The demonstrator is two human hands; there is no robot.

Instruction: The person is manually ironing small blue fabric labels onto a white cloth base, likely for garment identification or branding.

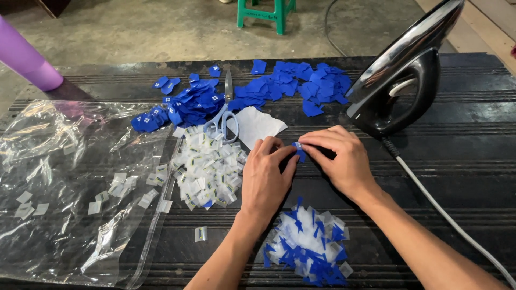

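My left hand (pixel 266 177) and my right hand (pixel 338 158) meet at the middle of a dark ridged table (pixel 457 177), pinching one small blue label (pixel 299 150) between their fingertips. A heap of small white tags (pixel 209 169) lies just left of my left hand. Below my wrists sits a pile of blue and white scraps (pixel 309 247). Loose blue labels (pixel 293 86) are spread across the far side, and folded blue labels with white marks (pixel 185 104) lie to their left.
Pale-handled scissors (pixel 223 115) and a white paper piece (pixel 257 126) lie beyond my hands. A black iron (pixel 403 75) stands upright at right, its white cord (pixel 446 215) trailing toward me. A clear plastic bag (pixel 70 182) with several white tags covers the left. A purple cylinder (pixel 27 59) and green stool (pixel 266 13) stand behind.
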